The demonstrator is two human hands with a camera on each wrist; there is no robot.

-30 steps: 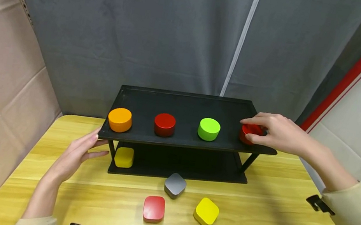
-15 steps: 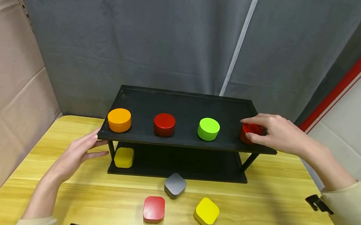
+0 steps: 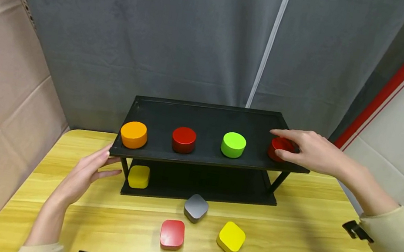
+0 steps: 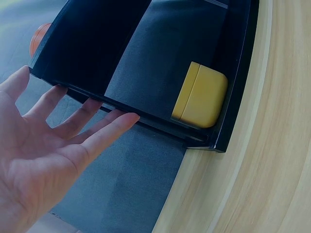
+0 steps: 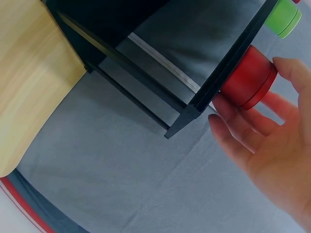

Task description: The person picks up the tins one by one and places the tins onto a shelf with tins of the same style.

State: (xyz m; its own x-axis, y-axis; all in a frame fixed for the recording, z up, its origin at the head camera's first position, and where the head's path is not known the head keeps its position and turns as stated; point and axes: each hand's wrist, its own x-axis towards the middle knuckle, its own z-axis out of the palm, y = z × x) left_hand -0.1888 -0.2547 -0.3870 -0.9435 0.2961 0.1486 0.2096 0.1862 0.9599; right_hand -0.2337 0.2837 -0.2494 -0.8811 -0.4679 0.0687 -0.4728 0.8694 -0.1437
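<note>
My left hand (image 3: 79, 177) rests with spread, extended fingers against the left end of a black two-tier shelf (image 3: 203, 119). Just inside that end, on the lower tier, sits a yellow rounded square block (image 4: 201, 94). At the shelf's right end my right hand (image 3: 313, 150) is loosely around a red round block (image 3: 277, 149) standing on the upper tier. Its index finger is a little apart from the block in the head view, and its thumb is by the near side. Along the same tier stand an orange round block (image 3: 134, 134), a dark red one (image 3: 184, 140) and a green one (image 3: 233, 144).
On the wooden table (image 3: 305, 248) before the shelf lie a grey square block (image 3: 195, 208), a red square block (image 3: 172, 234) and a yellow square block (image 3: 231, 237). A grey curtain (image 3: 141, 32) hangs behind the shelf.
The right hand has risen slightly, and its fingers have loosened from around the red round block, which stays in place. The left hand and the other blocks have not visibly moved.
</note>
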